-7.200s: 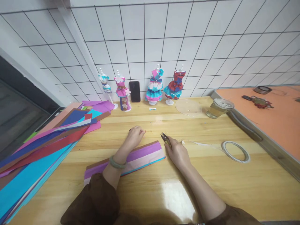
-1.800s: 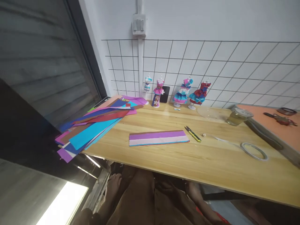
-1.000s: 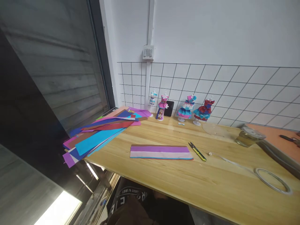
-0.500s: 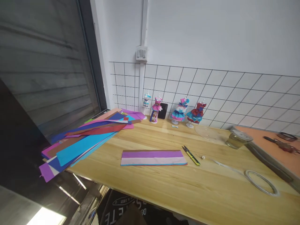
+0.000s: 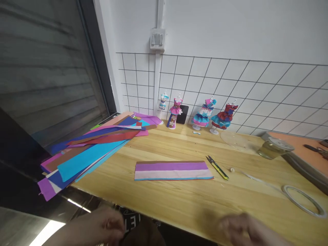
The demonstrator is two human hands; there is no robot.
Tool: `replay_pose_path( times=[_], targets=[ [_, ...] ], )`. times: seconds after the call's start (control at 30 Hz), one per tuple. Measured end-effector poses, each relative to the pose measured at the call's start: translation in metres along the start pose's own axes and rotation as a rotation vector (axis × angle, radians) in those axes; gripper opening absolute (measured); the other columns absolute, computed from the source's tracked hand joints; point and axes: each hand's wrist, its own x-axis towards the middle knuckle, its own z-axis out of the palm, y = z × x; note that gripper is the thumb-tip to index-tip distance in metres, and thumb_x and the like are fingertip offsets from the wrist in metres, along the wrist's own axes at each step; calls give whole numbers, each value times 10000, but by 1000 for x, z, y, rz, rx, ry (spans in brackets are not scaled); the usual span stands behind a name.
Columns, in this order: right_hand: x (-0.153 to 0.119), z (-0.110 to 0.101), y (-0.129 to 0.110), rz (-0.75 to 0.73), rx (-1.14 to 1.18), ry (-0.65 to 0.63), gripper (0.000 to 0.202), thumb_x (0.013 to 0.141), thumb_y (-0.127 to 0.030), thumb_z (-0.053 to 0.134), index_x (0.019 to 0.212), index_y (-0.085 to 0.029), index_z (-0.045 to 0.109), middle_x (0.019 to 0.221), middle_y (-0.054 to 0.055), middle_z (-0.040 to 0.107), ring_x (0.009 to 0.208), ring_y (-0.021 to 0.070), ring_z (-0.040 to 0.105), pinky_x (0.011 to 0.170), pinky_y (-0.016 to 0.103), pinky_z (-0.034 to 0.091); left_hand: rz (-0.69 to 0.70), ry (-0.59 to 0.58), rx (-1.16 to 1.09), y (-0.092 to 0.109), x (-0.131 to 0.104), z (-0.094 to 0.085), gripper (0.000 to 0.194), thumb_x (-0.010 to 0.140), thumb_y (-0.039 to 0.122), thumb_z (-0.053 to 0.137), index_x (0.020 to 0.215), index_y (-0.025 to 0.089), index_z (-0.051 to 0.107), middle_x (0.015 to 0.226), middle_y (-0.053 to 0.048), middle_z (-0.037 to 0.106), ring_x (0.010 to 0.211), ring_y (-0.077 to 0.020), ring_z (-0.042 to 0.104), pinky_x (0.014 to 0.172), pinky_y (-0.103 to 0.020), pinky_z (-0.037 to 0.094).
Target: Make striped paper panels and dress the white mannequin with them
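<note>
A person's left hand (image 5: 111, 225) shows just off the front edge of a wooden surface (image 5: 164, 201), while the right hand (image 5: 241, 227) appears farther along that same edge. Both are blurred, the left one's fingers seemingly bent; whether either is spread or pinched together cannot be told. Beyond them, a flat striped stack (image 5: 173, 171) in brown, purple, pale pink, blue and red lies on the middle of the surface, its long sides roughly following the back edge. Yellow-handled snips (image 5: 217, 168) rest just beside the stack's right end, tips toward the back edge, near a small white piece (image 5: 232, 169). A roll of white tape (image 5: 319, 211) lies toward the right edge, its loose end trailing toward the snips. Colored sheets and strips (image 5: 94, 152) cover the left side, some overhanging the front left corner. Four small dress forms (image 5: 205, 112) line the back edge, with a dark phone (image 5: 183, 114) propped between the middle two. A lidded container (image 5: 271, 152) stands near the back right corner.
</note>
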Motion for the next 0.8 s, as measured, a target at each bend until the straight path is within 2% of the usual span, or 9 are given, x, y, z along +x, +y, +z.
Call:
replay_pose_path(
  times=[0.07, 0.13, 0.2, 0.3, 0.43, 0.53, 0.6, 0.7, 0.8],
  targets=[
    [39, -13, -13, -52, 10, -30, 222, 774, -437, 538, 820, -270, 677, 843, 19, 660, 771, 194, 603, 661, 287, 493, 95, 14, -31, 35, 16, -16, 306, 754, 431, 520, 901, 183, 621, 698, -3, 650, 606, -143, 585, 582, -255, 449],
    [82, -22, -23, -198, -30, -21, 270, 820, -390, 460, 854, -225, 670, 872, 38, 664, 788, 192, 607, 709, 303, 478, 262, 285, 41, 59, 42, -32, 362, 737, 464, 533, 923, 166, 618, 751, -17, 641, 669, -142, 575, 629, -248, 442],
    [122, -25, -28, -288, -79, 74, 287, 822, -350, 438, 950, -196, 643, 965, 66, 649, 853, 199, 597, 758, 321, 461, 383, 550, 171, 71, 74, -45, 388, 732, 450, 540, 975, 157, 614, 875, -54, 633, 805, -175, 572, 715, -270, 438],
    [166, -20, -22, -357, -111, 105, 351, 741, -326, 535, 1045, -167, 607, 1055, 96, 610, 947, 219, 571, 819, 333, 436, 407, 689, 435, 77, 120, -58, 438, 699, 411, 584, 1051, 151, 606, 1015, -91, 602, 961, -221, 538, 841, -308, 400],
    [194, -10, -9, -282, -115, -70, 331, 656, -305, 616, 955, -163, 613, 819, 35, 626, 701, 156, 569, 644, 268, 443, 370, 649, 682, 88, 154, -63, 373, 683, 402, 598, 977, 174, 636, 947, -73, 621, 936, -225, 545, 825, -310, 387],
    [200, -7, -4, -227, -97, -205, 170, 662, -307, 598, 763, -171, 587, 618, -28, 552, 549, 107, 478, 511, 226, 366, 291, 514, 711, 100, 163, -64, 246, 649, 365, 619, 825, 195, 648, 799, -26, 645, 768, -181, 580, 673, -257, 404],
    [201, -7, -2, -214, -50, -268, 153, 673, -321, 583, 701, -171, 564, 579, -38, 526, 530, 97, 453, 494, 221, 337, 255, 401, 694, 107, 165, -67, 182, 633, 352, 621, 727, 198, 640, 718, -3, 645, 678, -154, 576, 576, -229, 381],
    [200, -5, -1, -206, 49, -250, 195, 672, -359, 590, 698, -168, 558, 611, -23, 547, 561, 107, 473, 522, 229, 359, 282, 293, 654, 114, 167, -72, 173, 650, 353, 592, 692, 190, 632, 683, 7, 643, 628, -133, 562, 514, -212, 349],
    [196, -2, -3, -225, 142, -147, 282, 693, -421, 579, 807, -164, 582, 740, 20, 599, 645, 137, 523, 583, 252, 410, 375, 270, 605, 117, 171, -77, 194, 693, 350, 547, 729, 175, 622, 706, 4, 639, 621, -121, 548, 509, -204, 345]
  ],
)
